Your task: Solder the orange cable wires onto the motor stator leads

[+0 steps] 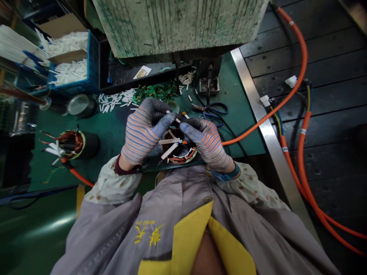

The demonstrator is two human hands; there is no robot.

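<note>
Both of my hands wear grey gloves with orange and blue stripes. With thumb and forefinger, my left hand (143, 128) pinches a thin white sleeve (178, 120), which shows on both sides of the thumb tip. Close on its right, my right hand (210, 143) has its fingertips pressed together at the sleeve's end; what they grip is hidden. Just below the fingers sits a motor stator (183, 157) with copper windings. Several white tubes (169, 151) and an orange lead stick out of its top.
A second stator (75, 144) lies at left, joined to an orange cable. Loose white tubes (113, 101), green wire scraps (156, 93) and blue-handled pliers (213, 111) lie behind my hands. A blue bin (93, 65) holds white tubes. A large grey-green box (183, 28) overhangs the bench. An orange cable (258, 124) crosses its right edge.
</note>
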